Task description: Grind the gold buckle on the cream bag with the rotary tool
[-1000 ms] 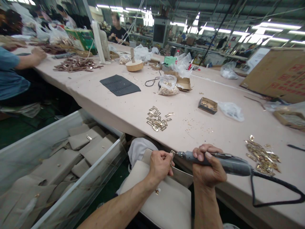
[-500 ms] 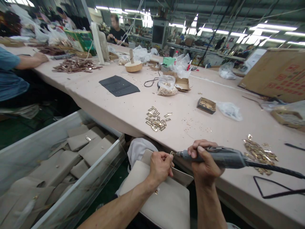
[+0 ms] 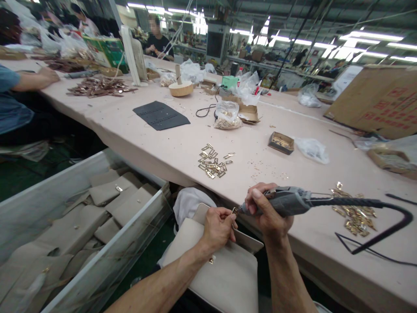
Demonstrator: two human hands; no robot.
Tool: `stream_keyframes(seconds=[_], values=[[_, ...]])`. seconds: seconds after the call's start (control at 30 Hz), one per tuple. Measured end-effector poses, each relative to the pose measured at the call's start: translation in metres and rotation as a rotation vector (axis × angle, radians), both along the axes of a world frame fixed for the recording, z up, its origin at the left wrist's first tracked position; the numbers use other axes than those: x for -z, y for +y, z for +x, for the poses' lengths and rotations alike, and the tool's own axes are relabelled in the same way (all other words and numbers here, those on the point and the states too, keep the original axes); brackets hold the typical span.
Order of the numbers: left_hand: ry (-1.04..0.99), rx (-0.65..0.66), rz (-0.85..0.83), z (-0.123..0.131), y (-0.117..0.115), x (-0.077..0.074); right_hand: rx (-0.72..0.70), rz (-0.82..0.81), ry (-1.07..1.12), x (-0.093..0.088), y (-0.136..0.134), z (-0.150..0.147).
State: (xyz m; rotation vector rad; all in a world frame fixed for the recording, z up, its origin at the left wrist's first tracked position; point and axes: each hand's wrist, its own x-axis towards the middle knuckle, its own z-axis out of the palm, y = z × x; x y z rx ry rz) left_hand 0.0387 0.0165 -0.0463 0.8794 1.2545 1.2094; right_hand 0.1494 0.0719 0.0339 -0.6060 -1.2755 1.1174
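The left hand [image 3: 219,226] is curled tight, pinching a small gold clasp [image 3: 234,211] at the top edge of a beige bag [image 3: 224,274] that lies in the lap, just below the bench [image 3: 182,148] edge. The clasp is nearly swallowed by the fingers; only a glint of it shows. The right hand [image 3: 267,213] is wrapped around the front of a grey driver [image 3: 286,201], thumb on top. The driver's tip meets the clasp, but the bit itself is too small to make out. Its long axis runs almost level, nose pointing left toward the left hand, tail to the right, where a black cord [image 3: 374,217] leaves it, arcs over the bench and doubles back.

Under the cord lies a heap of gold fittings [image 3: 353,213], partly hidden by it. Further up the bench is a second scatter of gold plates [image 3: 213,161], a small open box [image 3: 281,142] and a dark mat [image 3: 161,115]. To the left, a clear bin [image 3: 97,261] holds more beige bags, blurred behind its wall. A co-worker's arm [image 3: 32,80] rests on the bench at the far left, the body cut off by the frame.
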Motion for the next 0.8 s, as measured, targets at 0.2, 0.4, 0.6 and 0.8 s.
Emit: stream_keyframes(seconds=[0.2, 0.4, 0.6, 0.8], values=[[-0.008, 0.014, 0.018, -0.003, -0.001, 0.01, -0.033, -0.014, -0.041, 0.003, 0.001, -0.003], [-0.014, -0.003, 0.015, -0.003, -0.002, 0.008, -0.058, -0.033, -0.004, -0.002, 0.002, -0.005], [0.0, -0.053, 0.023, 0.001, -0.002, 0.007, 0.056, -0.105, 0.364, -0.023, 0.033, 0.046], [0.02, -0.064, 0.043, -0.001, -0.006, 0.015, 0.319, -0.208, 0.586, -0.009, 0.105, 0.147]])
